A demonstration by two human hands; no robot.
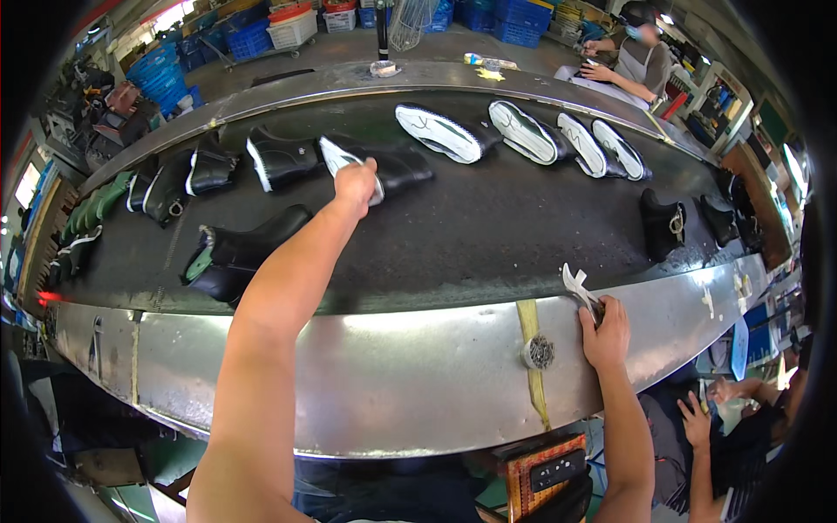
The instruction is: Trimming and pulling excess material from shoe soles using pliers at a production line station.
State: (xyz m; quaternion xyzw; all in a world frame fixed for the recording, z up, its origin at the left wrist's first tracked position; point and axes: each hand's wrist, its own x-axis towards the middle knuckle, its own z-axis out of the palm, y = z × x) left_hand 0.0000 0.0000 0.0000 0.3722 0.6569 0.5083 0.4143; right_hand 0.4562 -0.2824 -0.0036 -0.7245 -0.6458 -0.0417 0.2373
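At the upper left, blue crates [159, 77] stand stacked, contents unclear. Near the upper middle, the left hand [353, 183] has its grip pinching a black boot [404, 170] at its white sole, over the dark belt [436, 240]. Farther right, upturned shoes [438, 135] show dark marks on white soles, too small to read. At the lower right, a round tin [527, 356] on the metal worktop [410, 375] holds small metal bits [542, 350]; beyond it, the right hand [608, 333] has its grip wrapped around a metal tool [577, 284].

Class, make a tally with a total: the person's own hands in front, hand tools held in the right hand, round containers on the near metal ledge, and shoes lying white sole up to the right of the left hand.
Own hands: 2
Hand tool: 1
Round container: 1
White-sole-up shoes: 4
Total: 8
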